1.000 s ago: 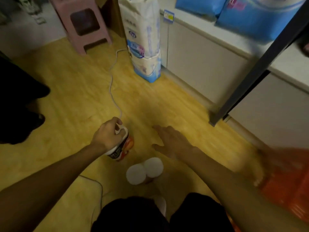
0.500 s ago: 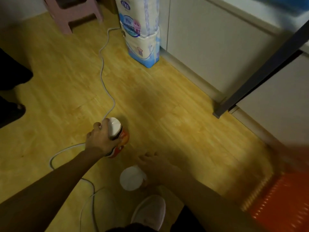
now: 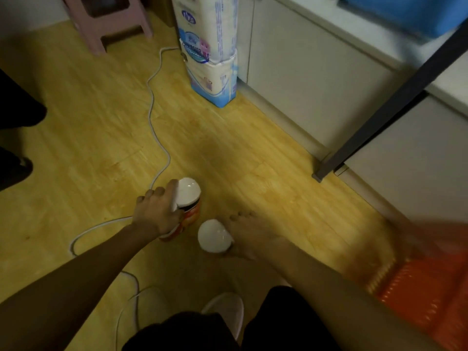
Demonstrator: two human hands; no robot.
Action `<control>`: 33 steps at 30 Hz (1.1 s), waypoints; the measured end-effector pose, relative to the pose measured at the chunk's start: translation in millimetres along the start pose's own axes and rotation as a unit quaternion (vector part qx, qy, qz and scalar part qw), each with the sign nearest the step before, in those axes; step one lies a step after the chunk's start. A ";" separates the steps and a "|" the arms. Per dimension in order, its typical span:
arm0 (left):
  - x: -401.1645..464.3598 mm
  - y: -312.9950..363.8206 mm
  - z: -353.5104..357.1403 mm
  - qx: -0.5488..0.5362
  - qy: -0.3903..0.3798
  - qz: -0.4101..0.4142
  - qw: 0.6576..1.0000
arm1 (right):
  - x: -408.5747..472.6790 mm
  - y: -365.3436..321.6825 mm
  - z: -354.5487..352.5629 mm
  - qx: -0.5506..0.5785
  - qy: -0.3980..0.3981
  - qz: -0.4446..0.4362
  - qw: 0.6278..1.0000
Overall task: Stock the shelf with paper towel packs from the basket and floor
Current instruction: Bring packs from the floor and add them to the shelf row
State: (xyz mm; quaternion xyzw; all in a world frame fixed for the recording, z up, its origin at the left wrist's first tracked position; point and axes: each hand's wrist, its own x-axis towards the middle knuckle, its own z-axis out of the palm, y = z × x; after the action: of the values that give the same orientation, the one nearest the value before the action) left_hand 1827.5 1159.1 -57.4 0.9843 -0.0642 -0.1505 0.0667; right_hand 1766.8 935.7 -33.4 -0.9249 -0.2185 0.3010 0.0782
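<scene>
Head view: your left hand (image 3: 158, 211) grips a wrapped roll (image 3: 186, 206), white top and orange wrap, fingers curled round its side, same hold as a second ago. Change is on the other side: your right hand (image 3: 249, 234) has dropped from open air onto a second white roll (image 3: 214, 236) just right of the gripped one; a second ago two white tops sat together there, now only one shows. Right fingers lie along its far side, loosely together; can't tell if they've closed round it. Judgement: you're picking two floor rolls at once, then lift to the shelf (image 3: 379, 54), up-right of the gripped roll. Basket (image 3: 428, 292), orange, is well right of it, blurred, contents unreadable. A tall blue-white paper towel pack (image 3: 210, 54) stands far beyond the gripped roll, against the shelf base, still to stock. Surface is yellow wood floor (image 3: 88, 127), dim light. White cable (image 3: 153, 97) snakes from the tall pack past the gripped roll's left side. Pink stool (image 3: 109, 19) up-left of it, dark upright post (image 3: 395, 102) to the right, your pale shoe (image 3: 225, 315) below.
</scene>
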 end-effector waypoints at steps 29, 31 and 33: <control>-90.7 324.6 -713.0 0.087 0.064 0.448 0.887 | -489.3 -17.2 -615.0 0.159 0.155 0.344 0.912; -99.1 346.6 -761.4 0.102 0.034 0.460 0.881 | -523.5 -23.4 -654.3 0.173 0.169 0.354 0.903; -109.2 369.4 -807.8 0.108 0.027 0.479 0.871 | -556.7 -29.7 -689.1 0.180 0.190 0.367 0.892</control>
State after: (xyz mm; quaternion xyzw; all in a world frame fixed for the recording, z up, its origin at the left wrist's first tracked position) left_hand 1931.2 902.5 793.7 0.8378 -0.5414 -0.0660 0.0257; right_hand 1760.9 701.9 821.6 -0.9488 0.2137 0.1610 0.1677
